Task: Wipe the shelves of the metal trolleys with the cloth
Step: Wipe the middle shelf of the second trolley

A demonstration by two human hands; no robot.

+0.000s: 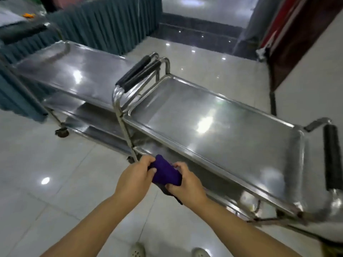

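Stainless steel made up both trolleys. The nearer trolley (219,130) stood at an angle across the right of the view. Its top shelf was bare and threw back bright patches of ceiling light, and a lower shelf (161,147) showed under the near edge. The farther trolley (74,71) stood end to end with it on the left. The black-padded handles (141,71) of the two lay just beside each other, and one castor (62,132) of the farther trolley was visible on the floor.

The purple cloth (165,171) was bunched between both hands in front of the nearer trolley's long side, clear of the top shelf. The left hand (135,175) had its fingers curled round the cloth's upper end. The right hand (187,184) gripped its lower edge, with a darker fold hanging beneath.

The floor (55,164) was of glossy pale tiles with a dark tiled band (200,28) farther back. Teal pleated skirting (104,23) ran behind the farther trolley. A dark red-brown panel (297,45) stood at the right.
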